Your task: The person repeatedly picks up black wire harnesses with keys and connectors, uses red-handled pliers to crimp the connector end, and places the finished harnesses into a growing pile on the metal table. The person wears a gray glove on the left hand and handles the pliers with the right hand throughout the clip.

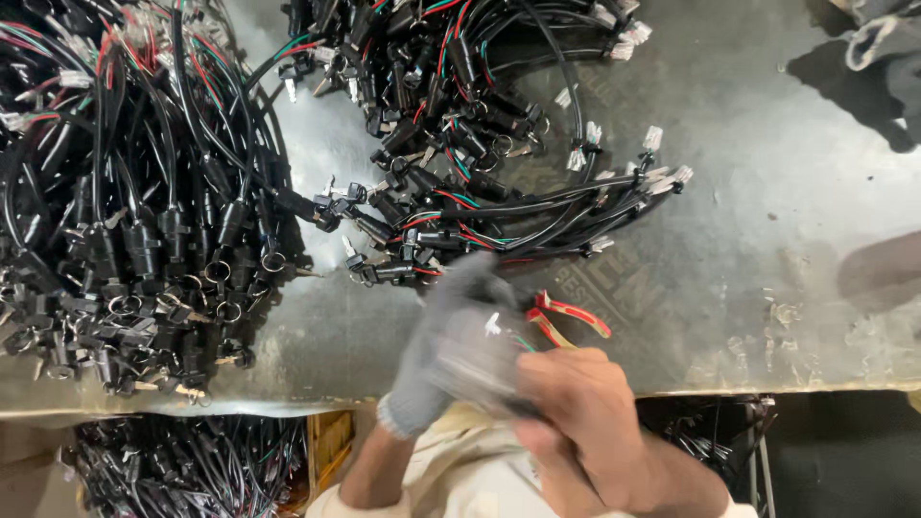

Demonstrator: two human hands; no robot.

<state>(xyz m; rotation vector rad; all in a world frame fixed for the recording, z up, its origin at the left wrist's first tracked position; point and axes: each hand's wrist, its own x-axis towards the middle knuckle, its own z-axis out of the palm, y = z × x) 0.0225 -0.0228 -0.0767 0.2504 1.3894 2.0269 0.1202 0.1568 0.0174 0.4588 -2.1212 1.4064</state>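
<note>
Your grey-gloved left hand (451, 350) and bare right hand (585, 403) are meeting at the metal table (767, 240) edge, fingers curling around a blurred wire piece (499, 331), just beside red-handled cutters (566, 317) and black cable bundles (499, 211).

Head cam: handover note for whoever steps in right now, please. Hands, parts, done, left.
Left hand: grey glove, motion-blurred, closed on a wire harness with the bare right hand; exact grip unclear.
Red-handled cutters lie on the metal table beside the hands.
Small harness bundle just above the hands, big pile at left, another at top.
More harnesses in the bin under the table edge.
Done versus left: cannot tell which piles are finished.
</note>
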